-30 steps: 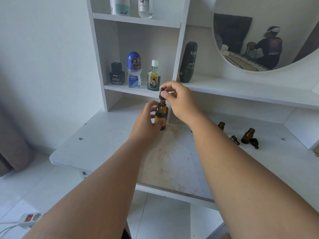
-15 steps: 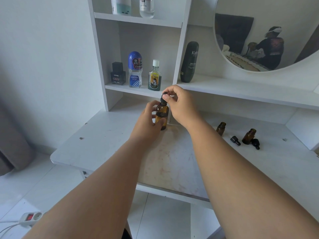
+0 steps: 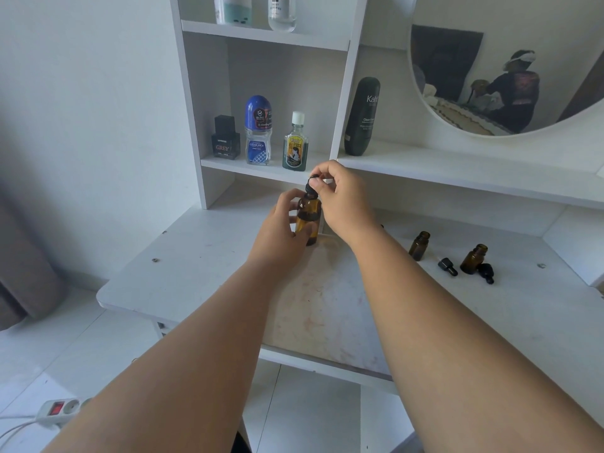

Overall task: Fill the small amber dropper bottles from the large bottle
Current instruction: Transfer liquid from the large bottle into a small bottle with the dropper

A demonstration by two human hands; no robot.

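The large amber bottle [image 3: 309, 217] stands upright at the back middle of the white desk [image 3: 202, 256]. My left hand [image 3: 281, 230] grips its body from the left. My right hand [image 3: 343, 197] pinches the black cap [image 3: 311, 187] on the bottle's neck with thumb and fingertips. Two small amber dropper bottles [image 3: 419, 245] [image 3: 473, 259] stand uncapped to the right. Their black dropper caps [image 3: 447, 267] [image 3: 486, 273] lie on the desk beside them.
On the shelf behind stand a black perfume box [image 3: 225, 138], a blue roll-on [image 3: 258, 130], a small green bottle [image 3: 295, 142] and a dark tube [image 3: 362, 117]. A round mirror [image 3: 510, 60] hangs at upper right. A power strip [image 3: 60, 408] lies on the floor at left.
My right hand has lowered the black cap from just above the neck onto the large bottle. My left hand keeps its hold on the bottle's body.
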